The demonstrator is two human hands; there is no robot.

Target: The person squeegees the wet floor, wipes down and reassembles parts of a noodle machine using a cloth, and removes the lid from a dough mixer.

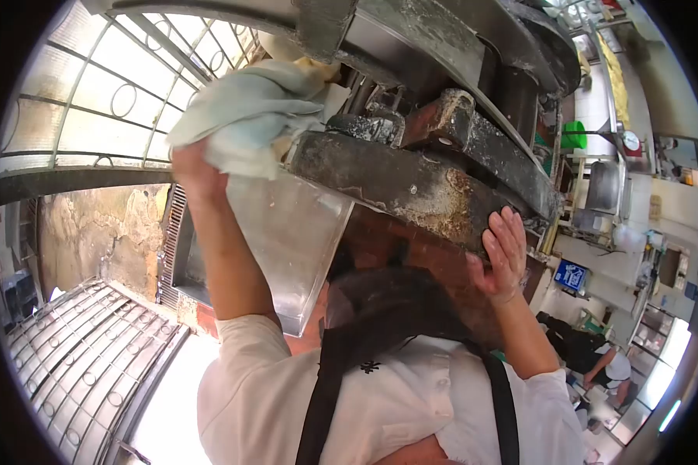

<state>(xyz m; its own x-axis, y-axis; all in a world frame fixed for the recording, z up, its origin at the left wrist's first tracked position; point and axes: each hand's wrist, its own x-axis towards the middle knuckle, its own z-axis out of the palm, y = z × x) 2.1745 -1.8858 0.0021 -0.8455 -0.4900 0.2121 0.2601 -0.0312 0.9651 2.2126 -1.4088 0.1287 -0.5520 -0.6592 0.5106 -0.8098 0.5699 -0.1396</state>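
Note:
My left hand [199,172] is closed on a pale, crumpled cloth [248,108], raised at the upper left beside a large, worn metal machine [380,172]. Part of the cloth lies against the machine's left end. My right hand [502,256] rests on the machine's lower right edge with its fingers spread, near a rusty, flaking patch [446,203]. White powder or residue marks the machine's inner parts [384,116]. The fingertips of my left hand are hidden by the cloth.
Below the cloth is a metal tray [275,240]. Barred windows [93,85] stand at the left, beside a peeling wall [105,232]. At the right are a green bucket [574,135], a blue crate [571,275] and another person [609,364] lower down.

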